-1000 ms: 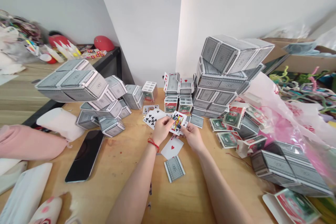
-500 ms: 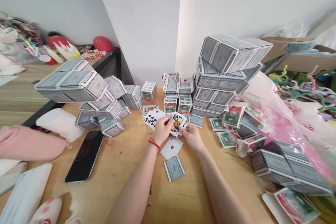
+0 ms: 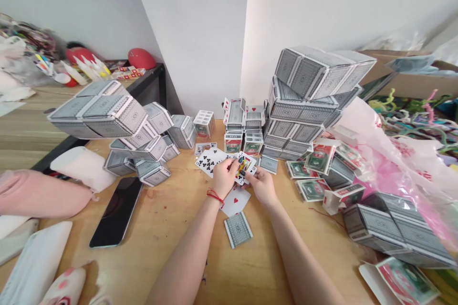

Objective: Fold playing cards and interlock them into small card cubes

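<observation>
My left hand [image 3: 223,177] and my right hand [image 3: 263,185] meet over a wooden table [image 3: 171,228], both pinching a small fan of playing cards [image 3: 244,167] with a face card on top. A red string circles my left wrist. Just under the hands an ace of hearts [image 3: 236,200] lies face up. Nearer to me a face-down deck [image 3: 238,228] rests on the table. Face-up club cards [image 3: 209,159] lie just left of my left hand.
Grey card-pack bricks pile up at left [image 3: 114,119] and at right [image 3: 307,100]. Small open card boxes [image 3: 243,126] stand at the back. Loose green packs [image 3: 318,171], a pink plastic bag [image 3: 390,162], a black phone [image 3: 116,212] and pink cloth [image 3: 36,195] lie around.
The hands have shifted slightly right and drawn the fanned cards closer together; otherwise nothing moved.
</observation>
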Demonstrator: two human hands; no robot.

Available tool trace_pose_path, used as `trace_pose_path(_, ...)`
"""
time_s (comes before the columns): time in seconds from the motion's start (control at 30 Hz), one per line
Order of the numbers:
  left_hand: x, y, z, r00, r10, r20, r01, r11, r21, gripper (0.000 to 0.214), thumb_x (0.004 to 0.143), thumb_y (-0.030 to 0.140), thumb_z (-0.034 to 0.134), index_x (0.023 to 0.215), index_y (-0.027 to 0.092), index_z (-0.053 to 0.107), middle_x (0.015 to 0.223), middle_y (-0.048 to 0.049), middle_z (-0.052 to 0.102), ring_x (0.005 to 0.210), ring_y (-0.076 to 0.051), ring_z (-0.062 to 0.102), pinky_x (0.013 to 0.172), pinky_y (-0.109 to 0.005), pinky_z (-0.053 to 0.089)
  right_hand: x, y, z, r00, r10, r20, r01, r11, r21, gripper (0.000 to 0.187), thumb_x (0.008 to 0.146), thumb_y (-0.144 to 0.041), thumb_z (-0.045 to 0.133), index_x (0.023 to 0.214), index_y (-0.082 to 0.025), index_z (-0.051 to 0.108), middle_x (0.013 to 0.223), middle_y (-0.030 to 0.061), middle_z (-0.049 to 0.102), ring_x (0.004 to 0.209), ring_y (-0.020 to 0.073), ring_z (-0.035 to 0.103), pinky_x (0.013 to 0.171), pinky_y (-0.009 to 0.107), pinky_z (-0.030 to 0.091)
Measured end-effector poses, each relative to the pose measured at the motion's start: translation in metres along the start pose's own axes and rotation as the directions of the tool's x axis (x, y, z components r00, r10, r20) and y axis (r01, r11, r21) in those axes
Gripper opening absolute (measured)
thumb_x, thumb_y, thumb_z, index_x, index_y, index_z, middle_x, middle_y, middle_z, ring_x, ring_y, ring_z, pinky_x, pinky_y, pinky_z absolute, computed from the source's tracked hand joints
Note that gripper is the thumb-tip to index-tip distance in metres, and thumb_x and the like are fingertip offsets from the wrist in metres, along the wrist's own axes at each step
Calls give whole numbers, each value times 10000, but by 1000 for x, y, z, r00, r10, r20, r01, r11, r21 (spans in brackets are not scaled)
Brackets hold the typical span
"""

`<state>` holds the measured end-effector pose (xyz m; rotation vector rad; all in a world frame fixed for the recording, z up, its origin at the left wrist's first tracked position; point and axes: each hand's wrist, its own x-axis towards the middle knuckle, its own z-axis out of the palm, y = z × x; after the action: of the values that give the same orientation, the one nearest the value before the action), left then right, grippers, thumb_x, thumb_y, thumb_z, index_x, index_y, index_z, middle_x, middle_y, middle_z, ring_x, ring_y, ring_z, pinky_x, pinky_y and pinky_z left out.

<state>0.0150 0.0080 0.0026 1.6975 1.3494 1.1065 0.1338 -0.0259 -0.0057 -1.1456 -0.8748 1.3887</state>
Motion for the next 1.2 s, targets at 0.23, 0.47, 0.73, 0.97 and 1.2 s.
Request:
trace_pose_path(0.23, -2, -2, 6, 999, -3, 40, 10, 985, -170, 246, 776, 341, 487, 933, 179, 584, 794, -45, 606, 625, -131, 534, 536, -224, 421, 3, 1, 0, 990, -36, -139, 44, 997, 57, 327, 588, -387, 684, 789, -157, 568, 661, 35, 656, 495, 172, 586, 436, 288, 488)
trace_pose_path(0.47, -3, 2, 8, 993, -113, -33, 105, 975, -198, 223, 757, 374, 501, 727, 156, 541, 667, -7, 563, 523, -91, 503, 490, -200, 399, 3, 2, 0, 983, -59, -175, 72, 995, 66, 320, 604, -374, 670, 821, -157, 577, 706, 41, 658, 524, 171, 590, 432, 282, 481)
trace_pose_path(0.73, -2, 4, 9, 982, -191, -18, 176, 934, -311, 231, 731, 369, 520, 661, 149, 521, 576, 16, 536, 461, -81, 484, 435, -190, 376, 4, 2, 0, 983, -47, -177, 60, 996, 68, 323, 597, -384, 673, 799, -155, 566, 696, 44, 657, 503, 165, 581, 430, 279, 477)
trace_pose_path(0.97, 4, -4, 12, 960, -259, 104, 273, 793, -544, 242, 683, 371, 574, 653, 142, 499, 525, 28, 505, 426, -81, 465, 415, -203, 374, 2, -4, 1, 990, -32, -135, 47, 993, 111, 291, 616, -372, 657, 792, -165, 553, 700, 41, 658, 494, 158, 576, 421, 265, 463)
trace_pose_path(1.2, 5, -7, 11, 963, -242, 114, 266, 810, -523, 201, 692, 330, 557, 639, 146, 497, 522, 31, 503, 437, -79, 456, 433, -203, 360, 3, -4, 0, 992, -32, -125, 46, 992, 113, 302, 633, -381, 637, 830, -165, 560, 736, 40, 660, 499, 149, 571, 436, 269, 474)
